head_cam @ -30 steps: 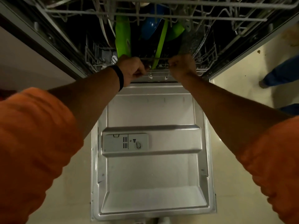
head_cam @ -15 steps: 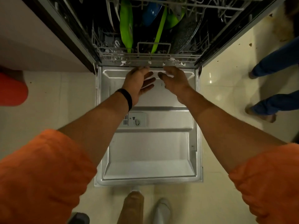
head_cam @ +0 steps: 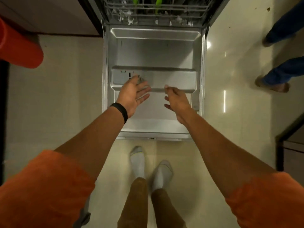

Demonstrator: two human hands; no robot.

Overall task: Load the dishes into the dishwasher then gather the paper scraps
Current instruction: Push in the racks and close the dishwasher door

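The dishwasher door (head_cam: 154, 51) lies fully open and flat in front of you, its steel inner face up. Its near edge sits just ahead of your two feet in pale socks (head_cam: 138, 162). Pale tiled floor (head_cam: 65, 96) runs along both long sides of the door. Beyond the door's far left corner stands a light cabinet front (head_cam: 49, 14) with a dark gap beneath it. To the right of the door, well apart from it, another person's legs in blue trousers (head_cam: 283, 69) stand on the tiles. Nearer you on that same side, the dark corner of a piece of furniture (head_cam: 289, 145) juts in.

At the door's far edge, the lower rack (head_cam: 156, 14) sits inside the dishwasher tub. Two bright green plates (head_cam: 158, 4) stand upright in it, and only their lower edges show.

Both your hands hover over the middle of the door, well short of the rack. Your left hand (head_cam: 131, 96), with a black wristband (head_cam: 120, 111), has its fingers spread and relaxed and holds nothing. It partly covers the detergent dispenser (head_cam: 119, 77) on the door's left side. Your right hand (head_cam: 176, 99) is just beside it, fingers loose, also holding nothing.
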